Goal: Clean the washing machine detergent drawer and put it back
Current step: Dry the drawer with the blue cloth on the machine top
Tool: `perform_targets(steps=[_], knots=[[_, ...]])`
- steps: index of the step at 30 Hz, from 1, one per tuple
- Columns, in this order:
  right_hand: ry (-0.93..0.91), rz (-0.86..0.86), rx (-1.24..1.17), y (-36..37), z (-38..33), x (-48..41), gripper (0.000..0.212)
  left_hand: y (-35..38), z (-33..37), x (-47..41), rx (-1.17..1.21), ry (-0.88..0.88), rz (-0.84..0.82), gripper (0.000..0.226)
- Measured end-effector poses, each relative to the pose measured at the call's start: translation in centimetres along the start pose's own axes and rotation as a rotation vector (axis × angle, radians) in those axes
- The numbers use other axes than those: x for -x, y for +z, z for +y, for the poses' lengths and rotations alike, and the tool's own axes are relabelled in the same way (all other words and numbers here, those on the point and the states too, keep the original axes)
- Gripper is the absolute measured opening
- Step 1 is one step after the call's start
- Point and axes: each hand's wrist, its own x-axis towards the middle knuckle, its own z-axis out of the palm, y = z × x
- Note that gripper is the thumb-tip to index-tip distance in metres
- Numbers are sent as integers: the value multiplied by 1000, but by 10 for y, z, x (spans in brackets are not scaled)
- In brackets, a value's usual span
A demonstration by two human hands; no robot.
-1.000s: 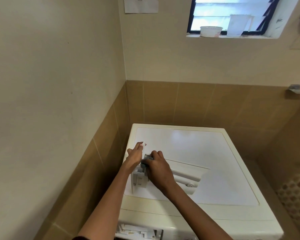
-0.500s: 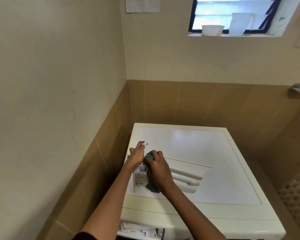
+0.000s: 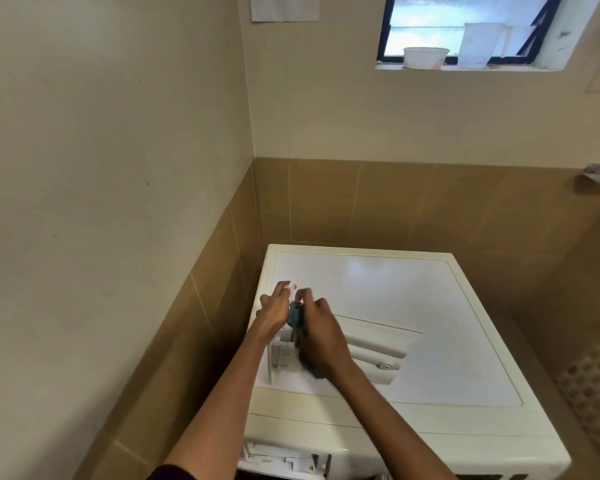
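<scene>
Detergent drawer (image 3: 371, 355) is out of its slot and lying on top of the washing machine (image 3: 430, 306), down by the front-left corner, with its long side running off to the right. You can see the open drawer slot (image 3: 281, 459) on the machine's front, right below that corner.

Right hand (image 3: 321, 337) has its fingers curled over a blue-grey cloth (image 3: 295, 315) and is pressing it onto the left end of the drawer. The fingertips are a blur, so there's no fine detail there. Compared with half a second ago they've pushed a touch further toward the back edge, and the cloth is bunched up more between the two hands. A second ago only a small bit of cloth showed. Now a dark fold also pokes out under the wrist.

Left hand (image 3: 274, 313) hasn't really budged. Its fingers are stretched out flat toward the back edge with the thumb sticking out, braced against the drawer's left end. The exact contact is hidden behind the cloth.

Up on the window sill there's a white tub (image 3: 425, 57) next to a pale jug (image 3: 480, 45), same as before.
</scene>
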Motion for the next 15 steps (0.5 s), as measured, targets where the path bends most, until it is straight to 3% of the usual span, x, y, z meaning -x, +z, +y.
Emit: perform_targets(steps=[2,8,11,15], knots=[[-41,-48,98,7,4,4,38,0,0,-1,-11,0,13,44],[-263,-123,-12,-7,30,17,23,0,-1,-1,-79,26,20,45],[-142,9,-155,-14,35,7,20,0,1,2,-89,26,26,45],[-52,74,-3,-8,29,0,29,-1,2,3,-110,22,20,45]])
